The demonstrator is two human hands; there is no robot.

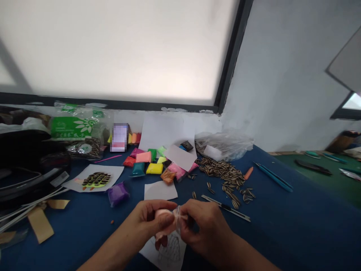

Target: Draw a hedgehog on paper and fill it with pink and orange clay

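Observation:
A peach-coloured packet of modelling clay (168,229) in clear plastic is between my hands, low in the middle. My left hand (145,222) is closed round its body, thumb on top. The fingers of my right hand (204,222) pinch its gathered, wrinkled end. Under my hands lies a paper with a pencil drawing (172,251), partly covered. A blank slip of paper (160,191) sits just beyond. Right of my hands is a utility knife (225,208), near a pile of striped sunflower seeds (221,171).
Several coloured clay packets (154,168) lie farther back, a purple packet (118,194) on the left. A paper (93,178) bears seeds set in green clay. Blue tweezers (273,177) rest at right. Behind stand a phone (119,137) and a green seed bag (76,128).

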